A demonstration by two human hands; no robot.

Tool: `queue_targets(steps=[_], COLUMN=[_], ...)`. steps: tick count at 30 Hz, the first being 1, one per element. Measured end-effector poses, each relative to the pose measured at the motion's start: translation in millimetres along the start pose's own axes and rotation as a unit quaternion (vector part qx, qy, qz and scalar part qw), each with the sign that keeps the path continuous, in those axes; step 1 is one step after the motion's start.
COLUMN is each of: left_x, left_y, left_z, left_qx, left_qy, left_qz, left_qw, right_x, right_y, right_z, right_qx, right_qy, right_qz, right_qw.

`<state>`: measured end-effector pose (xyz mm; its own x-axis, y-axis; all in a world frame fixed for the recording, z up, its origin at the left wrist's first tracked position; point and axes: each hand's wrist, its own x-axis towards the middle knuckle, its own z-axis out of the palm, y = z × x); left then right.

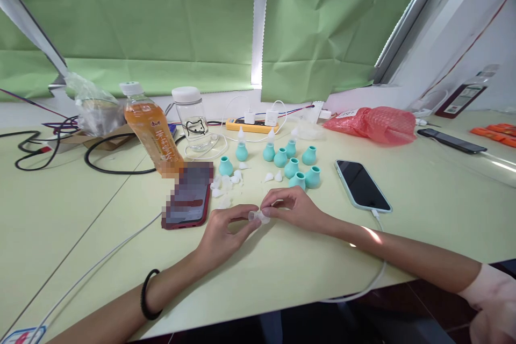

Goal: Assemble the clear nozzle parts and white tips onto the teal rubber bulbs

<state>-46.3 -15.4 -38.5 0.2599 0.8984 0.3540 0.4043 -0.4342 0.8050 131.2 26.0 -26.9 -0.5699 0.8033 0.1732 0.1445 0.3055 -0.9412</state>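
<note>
Between my two hands, low over the table, is a small translucent plastic nozzle piece (255, 216). My left hand (226, 234) pinches it from the left with thumb and fingers. From the right, the fingertips of my right hand (292, 208) close on its other end. Just beyond lie loose white translucent tips (226, 183) in a scattered pile, with a few more tips (274, 177) to the right. Behind them stand several teal rubber bulbs (292, 167). Some bulbs carry a clear pointed nozzle (241, 134); others have open necks.
A red-cased phone (189, 199) lies left of the tips, near an orange drink bottle (151, 129) and a clear cup (192, 123). At right is a charging phone (363, 185). A yellow power strip (252, 126) and red bubble-wrap bag (373, 124) sit at the back.
</note>
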Motion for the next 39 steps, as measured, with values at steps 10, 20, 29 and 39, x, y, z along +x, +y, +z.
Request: queue_targets(steps=[10, 20, 29, 39], left_x=[0.9, -0.9, -0.7, -0.3], left_y=[7.6, 5.9, 7.5, -0.1], left_z=[-1.5, 1.3, 0.3, 0.5], left_qx=[0.023, 0.045, 0.039, -0.060], left_qy=[-0.013, -0.019, -0.024, 0.010], left_qz=[0.049, 0.065, 0.064, -0.050], left_qw=[0.998, 0.997, 0.997, 0.997], right_x=[1.6, 2.1, -0.4, 2.4], right_y=[2.6, 0.0, -1.8, -28.8], right_z=[2.2, 4.7, 8.3, -54.1], right_qx=[0.114, 0.197, 0.157, -0.535], right_qy=[-0.028, -0.027, -0.017, 0.146], right_qz=[0.088, 0.141, 0.111, -0.167], right_qw=[0.989, 0.970, 0.981, 0.815])
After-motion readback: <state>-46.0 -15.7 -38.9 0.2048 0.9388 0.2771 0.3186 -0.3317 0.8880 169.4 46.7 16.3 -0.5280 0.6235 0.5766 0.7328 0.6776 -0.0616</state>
